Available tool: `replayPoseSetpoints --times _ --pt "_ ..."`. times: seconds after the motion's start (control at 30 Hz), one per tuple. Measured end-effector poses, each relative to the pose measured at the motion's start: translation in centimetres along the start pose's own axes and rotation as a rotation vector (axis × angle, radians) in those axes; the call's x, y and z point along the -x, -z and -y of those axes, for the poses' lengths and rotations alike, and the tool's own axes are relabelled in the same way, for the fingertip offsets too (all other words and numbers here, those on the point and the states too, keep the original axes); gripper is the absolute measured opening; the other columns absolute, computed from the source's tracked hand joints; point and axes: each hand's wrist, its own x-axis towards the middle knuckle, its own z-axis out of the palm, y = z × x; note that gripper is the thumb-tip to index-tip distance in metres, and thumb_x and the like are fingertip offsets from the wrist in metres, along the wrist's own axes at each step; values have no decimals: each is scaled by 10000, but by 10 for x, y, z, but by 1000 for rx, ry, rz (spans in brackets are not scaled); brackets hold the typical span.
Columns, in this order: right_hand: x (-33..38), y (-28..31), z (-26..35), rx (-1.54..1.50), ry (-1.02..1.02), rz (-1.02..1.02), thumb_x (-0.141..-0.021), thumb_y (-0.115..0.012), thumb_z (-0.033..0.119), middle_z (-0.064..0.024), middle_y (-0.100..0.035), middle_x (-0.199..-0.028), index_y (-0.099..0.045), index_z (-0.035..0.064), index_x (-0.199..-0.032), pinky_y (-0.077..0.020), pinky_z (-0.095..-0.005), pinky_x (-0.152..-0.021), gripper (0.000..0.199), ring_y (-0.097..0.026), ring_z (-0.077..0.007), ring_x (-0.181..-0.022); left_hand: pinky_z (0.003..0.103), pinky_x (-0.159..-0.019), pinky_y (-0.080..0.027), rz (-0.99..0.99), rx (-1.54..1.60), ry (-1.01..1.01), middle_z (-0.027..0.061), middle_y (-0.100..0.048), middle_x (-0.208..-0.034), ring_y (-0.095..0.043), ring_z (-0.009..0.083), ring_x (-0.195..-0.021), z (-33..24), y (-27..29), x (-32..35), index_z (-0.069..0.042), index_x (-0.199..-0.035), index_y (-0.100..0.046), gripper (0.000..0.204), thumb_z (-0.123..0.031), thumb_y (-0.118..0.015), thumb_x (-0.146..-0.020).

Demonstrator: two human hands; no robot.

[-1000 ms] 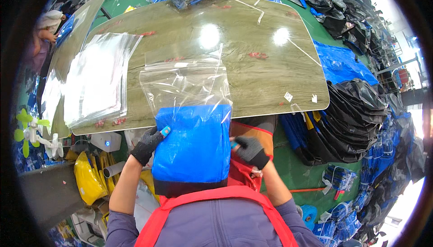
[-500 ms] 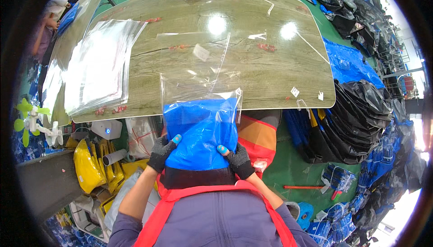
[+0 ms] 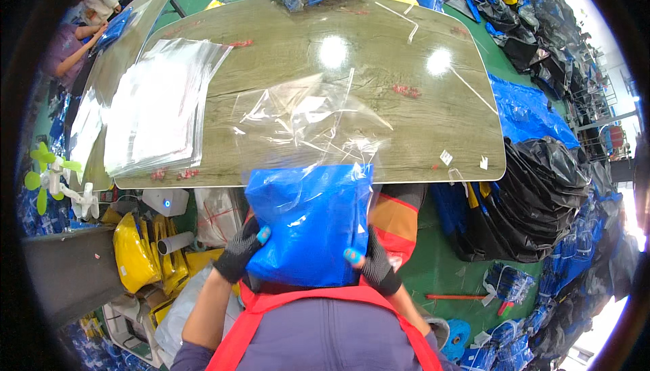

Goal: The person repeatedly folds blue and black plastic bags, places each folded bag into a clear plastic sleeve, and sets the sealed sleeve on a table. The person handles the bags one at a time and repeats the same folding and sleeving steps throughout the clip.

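A folded blue plastic sheet (image 3: 308, 229) hangs at the table's near edge, in front of my body. A transparent plastic bag (image 3: 308, 117) covers at least its upper part, and the bag's crumpled far end lies on the tabletop. My left hand (image 3: 240, 252), in a dark dotted glove with bare blue-tipped fingers, grips the sheet's left side, thumb on top. On the right side my right hand (image 3: 378, 263) holds it the same way, its thumb pressed on the front. The other fingers of both hands are mostly hidden behind the sheet.
A wood-grain table (image 3: 440, 131) spans the view ahead. Transparent bags (image 3: 159, 110) are stacked on its left. Black and blue sheeting (image 3: 518, 198) is heaped at the right, yellow bundles (image 3: 135, 252) at the lower left. A green fan (image 3: 51, 178) stands far left. Another person (image 3: 71, 56) works at the upper left.
The blue sheet has come lower and nearer my body, covering the black strip beneath it. My hands moved down with it, the right one outward. The bag's far end has crumpled.
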Motion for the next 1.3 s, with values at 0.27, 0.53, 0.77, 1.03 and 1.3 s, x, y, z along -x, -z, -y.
replayPoseSetpoints --times 0.27,0.53,0.77,1.03,1.3 --pt "-10 22 23 682 -446 51 -791 -704 530 -264 -620 -1082 -439 -73 -1289 -499 -378 -834 825 -628 -311 -976 384 -1044 -366 -363 -746 -141 237 -486 -1344 -471 341 -1253 -40 10 23 -9 -1402 -391 596 -261 -605 -907" --pt "-90 -30 35 1322 463 159 -791 -578 597 -258 -396 -1414 -403 101 -1417 -143 -603 -1104 817 -320 -446 -1337 542 -1142 -104 -193 -1319 -666 318 -207 -1486 -179 476 -1389 -31 -43 -67 24 -1463 -212 853 -408 -568 -819" --pt "-98 -15 16 1181 469 157 -806 -579 547 -236 -443 -1384 -493 114 -1355 -122 -607 -1106 704 -368 -423 -1314 539 -1119 -197 -210 -1245 -797 321 -316 -1426 -326 471 -1316 -27 -17 -85 25 -1408 -324 786 -383 -611 -800" --pt "-41 4 -12 42 3 -304 -730 -812 235 -152 -523 -1231 -377 4 -1337 -429 -353 -971 782 -523 -242 -1122 423 -1036 -372 -190 -480 -504 257 -452 -1335 -465 359 -1237 -3 -6 -27 -12 -1445 -284 867 -369 -729 -792" --pt "38 33 -13 -85 -347 62 -723 -814 338 -176 -517 -1301 -355 -9 -1386 -433 -399 -996 878 -509 -268 -1191 391 -1024 -385 34 -92 -313 176 -377 -1416 -444 272 -1241 57 -15 41 -53 -1495 -145 1010 -392 -763 -772"
